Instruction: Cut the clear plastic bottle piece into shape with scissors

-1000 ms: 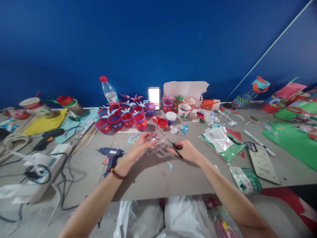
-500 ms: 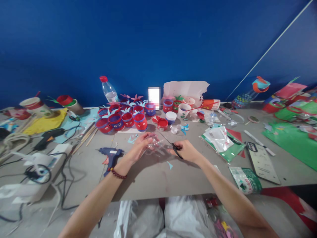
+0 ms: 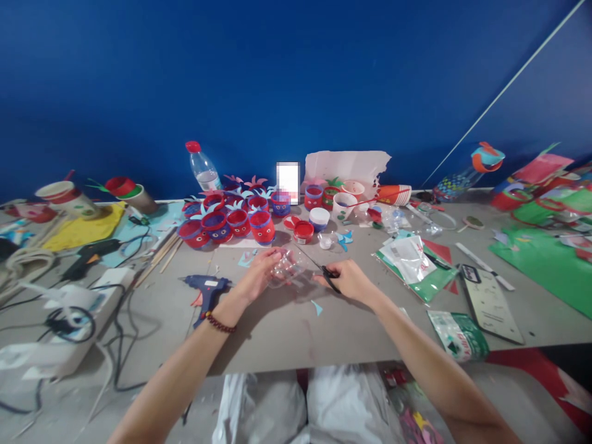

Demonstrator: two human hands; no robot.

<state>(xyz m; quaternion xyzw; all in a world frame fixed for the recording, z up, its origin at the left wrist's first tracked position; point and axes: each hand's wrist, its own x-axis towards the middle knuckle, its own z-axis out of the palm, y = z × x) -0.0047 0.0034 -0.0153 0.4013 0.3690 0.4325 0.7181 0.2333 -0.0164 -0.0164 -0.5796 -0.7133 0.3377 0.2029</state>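
Between my hands is a clear plastic piece (image 3: pixel 287 269) with a curved, bumpy wall, like part of a cut bottle. My left hand (image 3: pixel 256 275), with a beaded bracelet at its wrist, grips that piece from the left side. In my right hand (image 3: pixel 350 280) are black-handled scissors (image 3: pixel 329 276), their blades pointing up and left toward the plastic. Whether the blades touch it I cannot tell. A small light-blue paper scrap (image 3: pixel 317 308) lies on the table just below the hands.
Red and blue decorated cups (image 3: pixel 262 228) stand in a cluster behind my hands. A blue glue gun (image 3: pixel 206 290) lies beside my left forearm. On the right are a phone (image 3: pixel 489 305) and a green packet (image 3: pixel 457 336). A power strip (image 3: pixel 87 327) with cables sits at left.
My left hand has turned the clear plastic piece slightly, so more of its bumpy wall shows. My right hand and the scissors stay nearly in place.
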